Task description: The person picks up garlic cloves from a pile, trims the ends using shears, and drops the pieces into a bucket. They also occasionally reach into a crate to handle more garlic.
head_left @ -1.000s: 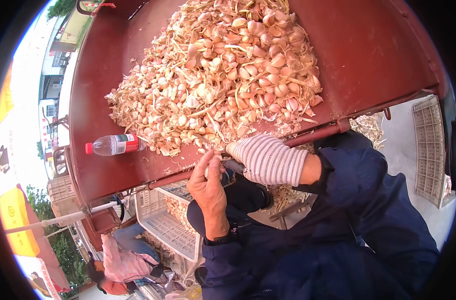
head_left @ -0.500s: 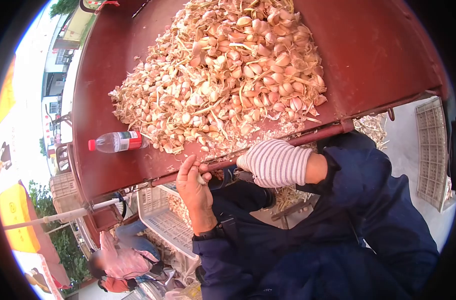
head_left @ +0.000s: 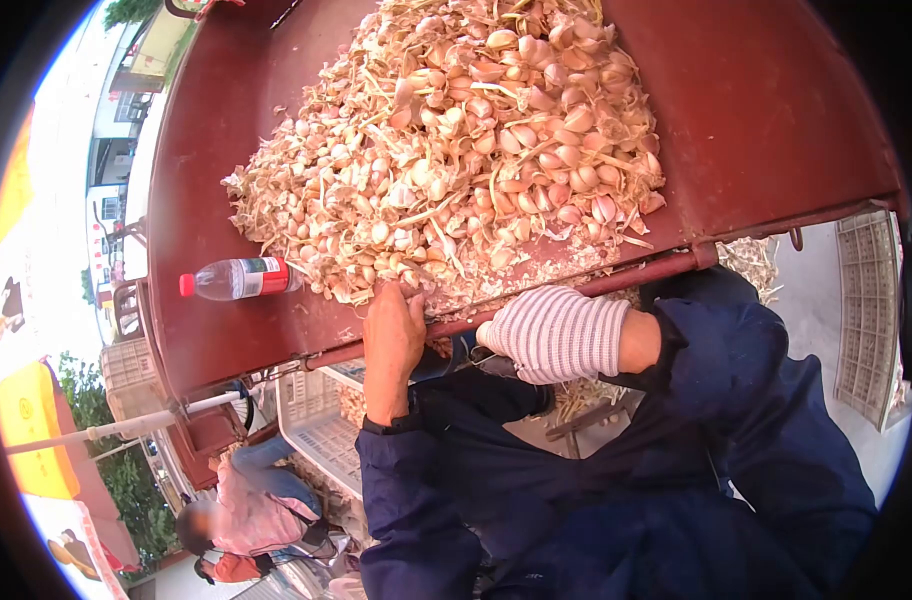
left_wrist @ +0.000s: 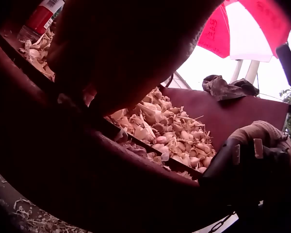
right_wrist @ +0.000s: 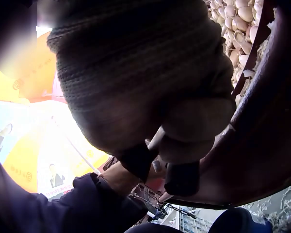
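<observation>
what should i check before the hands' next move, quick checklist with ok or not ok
1. Left hand at the garlic pile: ok, by its near edge.
2. What that hand holds: cannot tell, hidden or too dark.
3. Right hand holding the dark tool: ok.
4. Tool's working end turned safely: cannot tell, mostly covered.
5. Both hands gloved: not ok, striped glove on the right only.
6. Bottle clear of both hands: ok, lying apart from them.

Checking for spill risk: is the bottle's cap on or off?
On: the head view shows the red cap seated on the bottle.
</observation>
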A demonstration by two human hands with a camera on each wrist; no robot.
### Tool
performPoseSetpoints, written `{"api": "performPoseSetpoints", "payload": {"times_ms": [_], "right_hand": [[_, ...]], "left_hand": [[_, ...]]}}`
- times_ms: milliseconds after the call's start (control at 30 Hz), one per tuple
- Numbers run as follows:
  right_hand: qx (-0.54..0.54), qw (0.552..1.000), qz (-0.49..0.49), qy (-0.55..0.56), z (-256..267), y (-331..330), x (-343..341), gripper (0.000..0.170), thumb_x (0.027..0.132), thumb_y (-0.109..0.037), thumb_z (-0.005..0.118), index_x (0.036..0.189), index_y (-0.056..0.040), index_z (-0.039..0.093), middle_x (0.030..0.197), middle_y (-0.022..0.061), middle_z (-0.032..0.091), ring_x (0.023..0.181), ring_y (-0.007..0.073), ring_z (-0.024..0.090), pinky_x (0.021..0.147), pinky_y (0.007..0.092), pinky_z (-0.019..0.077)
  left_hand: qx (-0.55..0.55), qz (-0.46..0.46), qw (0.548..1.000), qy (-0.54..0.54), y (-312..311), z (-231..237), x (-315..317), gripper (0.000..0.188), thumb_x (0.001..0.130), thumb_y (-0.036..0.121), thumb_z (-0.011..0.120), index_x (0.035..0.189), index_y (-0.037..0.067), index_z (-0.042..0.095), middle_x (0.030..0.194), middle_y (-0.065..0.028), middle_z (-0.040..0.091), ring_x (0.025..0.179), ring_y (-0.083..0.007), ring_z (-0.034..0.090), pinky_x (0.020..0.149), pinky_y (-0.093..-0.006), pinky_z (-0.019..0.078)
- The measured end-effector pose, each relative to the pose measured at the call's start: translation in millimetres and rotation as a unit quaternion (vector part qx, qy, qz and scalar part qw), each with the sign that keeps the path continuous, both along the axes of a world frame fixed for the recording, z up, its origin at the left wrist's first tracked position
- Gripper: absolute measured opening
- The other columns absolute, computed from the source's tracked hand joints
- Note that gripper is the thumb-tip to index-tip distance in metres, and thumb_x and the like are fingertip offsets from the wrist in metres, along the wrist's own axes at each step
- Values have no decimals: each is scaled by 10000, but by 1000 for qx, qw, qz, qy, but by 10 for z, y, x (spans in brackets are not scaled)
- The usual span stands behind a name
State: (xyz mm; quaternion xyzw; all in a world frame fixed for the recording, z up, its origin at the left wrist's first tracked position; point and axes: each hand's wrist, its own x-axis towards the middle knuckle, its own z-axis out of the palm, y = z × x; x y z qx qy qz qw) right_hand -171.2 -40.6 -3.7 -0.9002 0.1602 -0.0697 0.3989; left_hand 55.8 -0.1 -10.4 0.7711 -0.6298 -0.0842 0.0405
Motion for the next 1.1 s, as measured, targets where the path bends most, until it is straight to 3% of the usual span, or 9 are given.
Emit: {"api": "performPoseSetpoints", "payload": {"times_ms": [267,600,700,800,900,1000,1067,1100], "right_hand": [[-11,1000,-1,-6,-9,5,-37,176,690,-127,609,821,-14,575,681,170,595,677,358,628,593,445,491],[-17,1000,0,5,42,1,-61,169,696,-144,612,799,-18,567,676,166,594,674,346,629,583,441,491],[-24,999,-10,-25,-7,11,-65,168,695,-145,610,795,-16,568,667,169,592,666,347,629,585,442,494],[-23,1000,-5,-8,24,5,-55,166,697,-142,608,801,-17,574,670,171,595,671,349,631,594,444,498],[-21,1000,-8,3,18,6,-34,171,699,-142,612,811,-17,581,677,172,600,682,349,635,602,447,500],[-19,1000,-2,10,3,-4,-26,191,711,-162,615,833,-18,584,700,168,609,695,349,637,607,448,501],[-14,1000,-5,20,20,-14,-27,218,716,-183,620,856,-21,582,720,166,611,699,349,635,609,446,502],[-15,1000,-5,21,17,-20,-21,218,716,-183,620,856,-21,582,720,166,611,699,349,635,609,446,502]], "left_hand": [[25,-56,998,24,-4,36,77,114,850,62,553,905,-32,521,841,-268,598,845,-449,571,750,-489,441],[9,-70,997,28,-77,-7,235,135,821,41,546,937,-27,534,796,-250,599,791,-413,596,702,-449,465],[33,-42,995,78,-102,-17,310,179,815,38,509,974,-31,550,898,-256,615,845,-419,597,754,-450,475],[41,40,986,155,-91,-53,372,194,817,35,500,991,-29,558,909,-242,626,842,-380,618,752,-416,479],[6,29,988,152,-88,-170,475,216,819,31,494,1016,-29,560,924,-245,629,832,-364,625,752,-401,481],[-69,-46,990,110,-87,-246,544,219,843,41,493,1036,-29,568,871,-186,641,751,-287,623,696,-356,487],[-24,69,950,304,-57,-263,550,202,893,50,485,1068,-17,560,825,-91,608,632,-148,552,550,-262,440],[-25,69,950,304,-34,-222,516,202,893,50,485,1068,-17,560,825,-91,608,632,-148,552,550,-262,440]]}}
